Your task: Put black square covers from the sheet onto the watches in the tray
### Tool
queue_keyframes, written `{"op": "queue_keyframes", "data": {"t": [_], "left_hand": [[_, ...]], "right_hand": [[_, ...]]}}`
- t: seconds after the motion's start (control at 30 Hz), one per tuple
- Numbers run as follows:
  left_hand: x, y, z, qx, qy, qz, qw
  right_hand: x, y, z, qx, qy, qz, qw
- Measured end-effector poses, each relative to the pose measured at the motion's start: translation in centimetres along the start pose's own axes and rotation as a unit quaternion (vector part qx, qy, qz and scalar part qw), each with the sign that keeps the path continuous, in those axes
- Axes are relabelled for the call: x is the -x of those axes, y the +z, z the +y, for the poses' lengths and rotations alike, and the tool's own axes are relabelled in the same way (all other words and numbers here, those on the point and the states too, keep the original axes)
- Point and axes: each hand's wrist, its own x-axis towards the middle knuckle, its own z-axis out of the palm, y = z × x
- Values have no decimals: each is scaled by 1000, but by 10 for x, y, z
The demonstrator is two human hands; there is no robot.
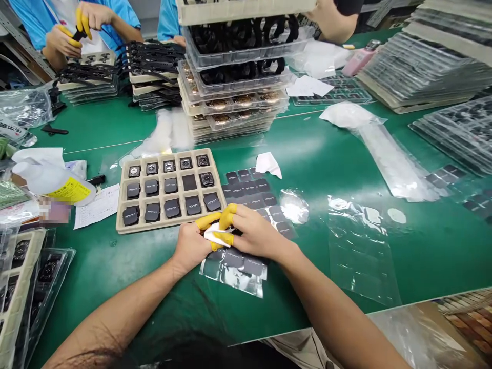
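Both hands are right in the middle of it here, yellow covers on the fingertips: the left hand (193, 245) closes in from one side, the right hand (255, 233) from the other, and the grip of each is narrow, pinched on a crumpled white cloth (217, 234). Whether something sits inside its folds, I cannot tell. That cloth is just off the near right corner of the beige tray (172, 224), over the dark labels (234, 258) on clear film. In the tray, watch faces (169, 166) fill the far row, dark square pieces (172, 207) the near one. Over on the left, a bottle (56, 183) with a yellow label lies by a paper (96, 206). Across the green desk (154, 302), a tall tray stack (234, 110) rises, and a co-worker's yellow-tipped hands (77, 33) hold something black.
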Motion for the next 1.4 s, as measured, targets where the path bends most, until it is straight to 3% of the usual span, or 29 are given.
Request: {"op": "queue_keyframes", "data": {"t": [0.13,0.23,0.4,0.5,0.67,0.8,0.93,1.0,1.1,1.17,1.3,1.33,1.4], "left_hand": [[0,1,3,4,-14,-3,1000],[0,1,1,-11,-7,-4,1000],[-2,0,-6,-14,13,-1,1000],[-2,-1,-9,-34,16,3,999],[-1,-1,-6,-18,8,6,1000],[-1,0,-3,-40,14,2,999],[-1,1,-4,-37,2,33,999],[-2,1,-5,-30,-2,47,998],[-2,1,-7,-18,14,31,999],[-1,1,-9,-14,16,32,999],[0,2,-9,-30,7,76,997],[1,2,-9,-41,12,86,995],[3,2,-9,-69,33,110,991]], "right_hand": [[3,5,5,21,46,-17,999],[4,6,11,-4,14,-28,999],[1,10,14,3,7,29,1000],[-1,9,14,-1,-4,6,1000],[-2,9,12,46,55,35,997],[0,11,12,27,40,-2,999],[0,5,13,103,122,81,984],[0,4,10,91,117,96,984],[-1,10,4,47,68,50,995],[0,12,4,80,88,30,992],[7,-10,18,224,232,73,944],[10,-19,21,233,250,86,936],[14,-35,23,170,255,73,949]]}}
